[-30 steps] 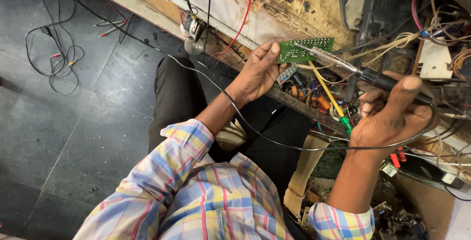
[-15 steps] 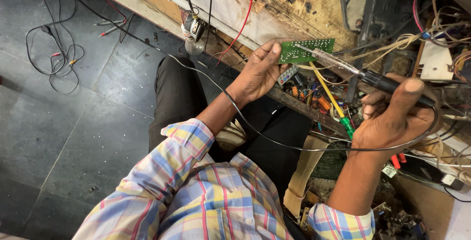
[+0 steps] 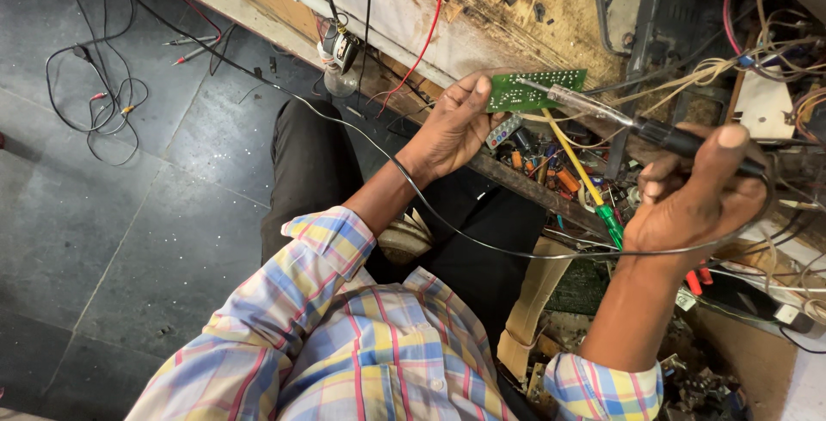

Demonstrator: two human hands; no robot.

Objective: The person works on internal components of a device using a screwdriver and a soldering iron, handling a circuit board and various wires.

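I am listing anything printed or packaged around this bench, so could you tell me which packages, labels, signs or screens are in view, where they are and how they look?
No screen or sign shows.
Cardboard piece: brown, folded, below the bench edge between the person's arms.
Small remote-like keypad: grey with coloured buttons, just under the green circuit board that the left hand holds.
Markings on the board: pale, too small to tell.

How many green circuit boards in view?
1: a small green circuit board pinched in the left hand, with the soldering iron from the right hand touching it. Clutter may hide others.
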